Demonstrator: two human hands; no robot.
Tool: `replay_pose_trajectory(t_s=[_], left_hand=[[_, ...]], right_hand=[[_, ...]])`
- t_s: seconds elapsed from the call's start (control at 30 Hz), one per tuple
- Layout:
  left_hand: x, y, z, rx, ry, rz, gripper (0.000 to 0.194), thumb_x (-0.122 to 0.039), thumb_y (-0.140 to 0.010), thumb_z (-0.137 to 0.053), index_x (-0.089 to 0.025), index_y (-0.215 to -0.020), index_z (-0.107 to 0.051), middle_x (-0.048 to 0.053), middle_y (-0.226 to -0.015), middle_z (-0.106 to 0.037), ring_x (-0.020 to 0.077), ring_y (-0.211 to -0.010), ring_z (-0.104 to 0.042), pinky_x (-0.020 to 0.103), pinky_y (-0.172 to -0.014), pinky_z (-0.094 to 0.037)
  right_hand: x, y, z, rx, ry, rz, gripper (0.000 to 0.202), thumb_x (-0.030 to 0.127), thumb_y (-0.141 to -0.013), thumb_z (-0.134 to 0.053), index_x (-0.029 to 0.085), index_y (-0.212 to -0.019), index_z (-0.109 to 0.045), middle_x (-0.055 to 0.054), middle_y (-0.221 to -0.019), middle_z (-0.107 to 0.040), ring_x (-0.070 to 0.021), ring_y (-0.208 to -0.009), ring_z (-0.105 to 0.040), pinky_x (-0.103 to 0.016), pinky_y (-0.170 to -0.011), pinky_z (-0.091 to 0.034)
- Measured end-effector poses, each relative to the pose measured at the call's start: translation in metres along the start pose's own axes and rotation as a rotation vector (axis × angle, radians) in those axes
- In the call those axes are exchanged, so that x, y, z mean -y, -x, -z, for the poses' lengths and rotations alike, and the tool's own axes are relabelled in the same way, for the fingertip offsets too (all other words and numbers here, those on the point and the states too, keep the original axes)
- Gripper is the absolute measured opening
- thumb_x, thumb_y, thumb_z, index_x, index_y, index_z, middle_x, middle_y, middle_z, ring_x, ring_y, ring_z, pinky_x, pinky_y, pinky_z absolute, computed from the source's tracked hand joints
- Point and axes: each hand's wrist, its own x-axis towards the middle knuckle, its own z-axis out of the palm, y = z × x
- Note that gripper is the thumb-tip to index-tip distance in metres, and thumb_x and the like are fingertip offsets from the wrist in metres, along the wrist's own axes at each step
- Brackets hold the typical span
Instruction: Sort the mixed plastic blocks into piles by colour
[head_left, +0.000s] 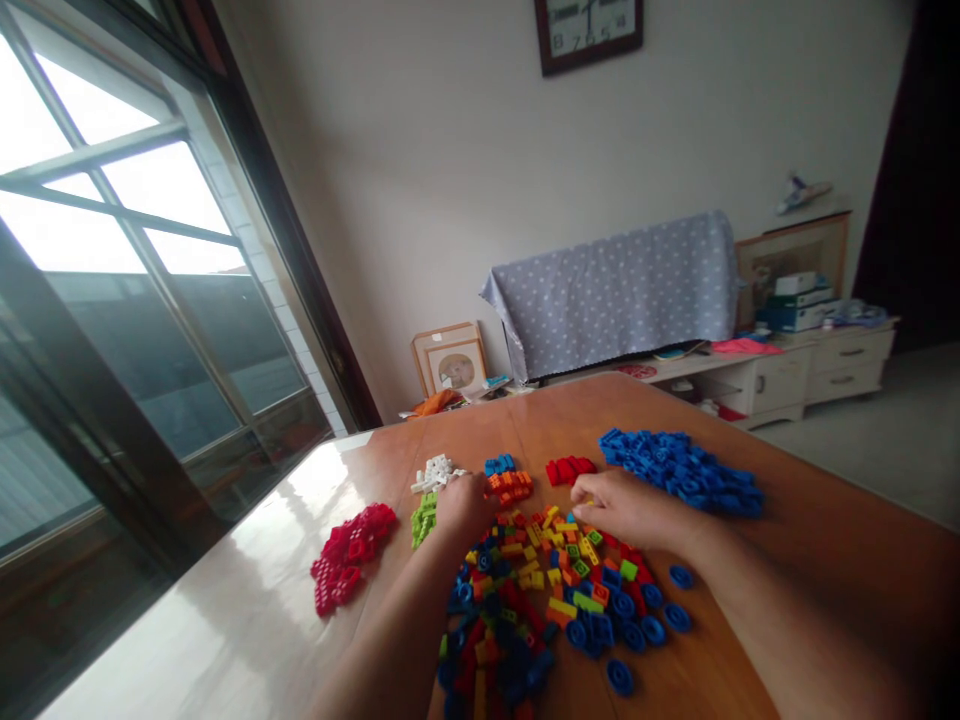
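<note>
at six o'clock is the mixed toy-brick pile [531, 580]; left hand [465, 506] at its eleven, right hand [622, 508] at its one, both curled; can't tell if holding any. looks like color sorting; next needs a small pinch.

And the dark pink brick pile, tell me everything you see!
The dark pink brick pile is a long heap of plastic-looking toy bricks, with round studs showing on some. It slants across the glossy, wooden-looking table, touching no other pile. The left hand is to its right, apart from it.
</note>
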Motion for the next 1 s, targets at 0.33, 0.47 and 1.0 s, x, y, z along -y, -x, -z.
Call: replay_pose_trajectory(t_s=[0.33,0.47,1.0], left_hand=[[0.008,0.002,0.005,-0.017,0.006,0.018,0.023,-0.02,-0.08,-0.056,-0.024,-0.098,-0.069,0.008,-0.097,-0.072,0.025,-0.094,-0.063,0.032,-0.081,-0.042],[0.015,0.008,0.002,0.047,0.051,0.047,0.017,-0.021,-0.081,-0.055,-0.023,-0.088,-0.07,0.006,-0.089,-0.072,0.0201,-0.08,-0.064,0.027,-0.069,-0.041],[0.024,-0.002,-0.006,0.284,0.146,0.096,0.018,-0.034,-0.07,-0.069,-0.019,-0.079,-0.073,0.001,-0.07,-0.069,0.015,-0.062,-0.058,0.023,-0.056,-0.04]], right_hand=[[-0.001,0.0,0.001,-0.007,0.009,-0.019,0.022,0.037,-0.087,-0.06,0.021,-0.096,-0.071,-0.005,-0.089,-0.073,-0.0203,-0.082,-0.064,-0.025,-0.068,-0.042],[0.001,0.0,0.003,0.011,0.009,-0.005,0.023,0.036,-0.086,-0.062,0.021,-0.099,-0.072,-0.006,-0.093,-0.075,-0.021,-0.084,-0.065,-0.028,-0.076,-0.045],[0.0,0.002,-0.001,0.061,0.061,-0.035,0.028,0.041,-0.088,-0.058,0.022,-0.103,-0.071,-0.004,-0.089,-0.073,-0.0197,-0.078,-0.063,-0.025,-0.06,-0.037]])
